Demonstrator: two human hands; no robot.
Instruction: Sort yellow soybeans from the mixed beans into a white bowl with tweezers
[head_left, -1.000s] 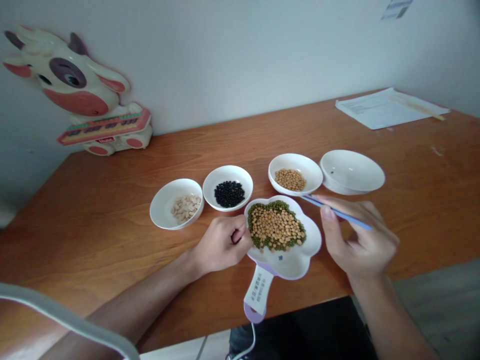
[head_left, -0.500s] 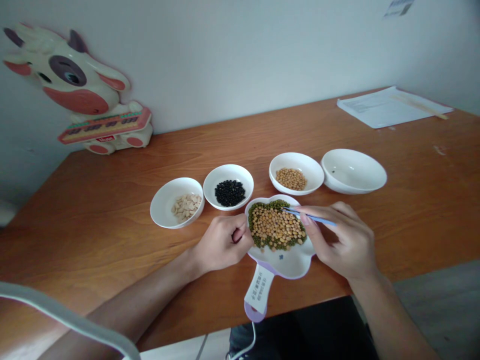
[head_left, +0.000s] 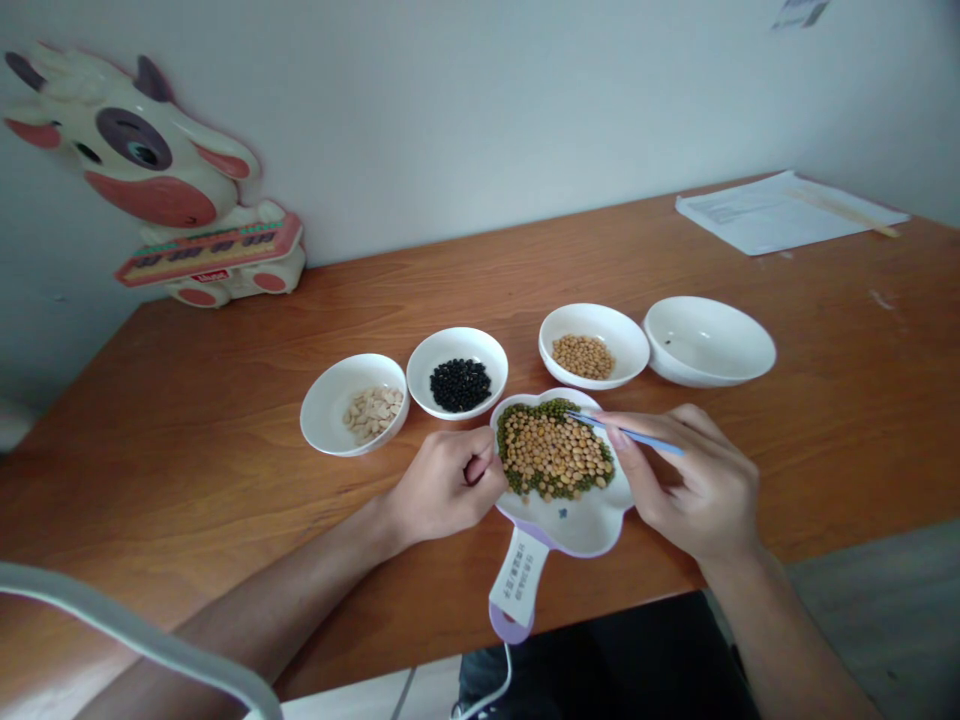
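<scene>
My left hand (head_left: 454, 483) is closed on the left rim of a white, scalloped dish with a lilac edge (head_left: 581, 530). The dish has a labelled handle (head_left: 517, 580) pointing toward me. Inside it, soybeans (head_left: 559, 460) lie over small green mung beans (head_left: 556, 408). Blue tweezers (head_left: 645, 438) are pinched in my right hand (head_left: 690, 480), above the dish's right side. Their tips touch down among the beans near the far edge; whether a bean sits between them I cannot tell.
Behind the dish stand white bowls: one with pale flat seeds (head_left: 373, 413), one with black beans (head_left: 460, 385), one with soybeans (head_left: 583, 356), and a far-right bowl (head_left: 712, 340) with a dark speck. A cow toy (head_left: 172, 190) and papers (head_left: 780, 215) sit farther back.
My right hand and the tweezers have shifted very slightly to the right. My left hand stays on the dish's rim.
</scene>
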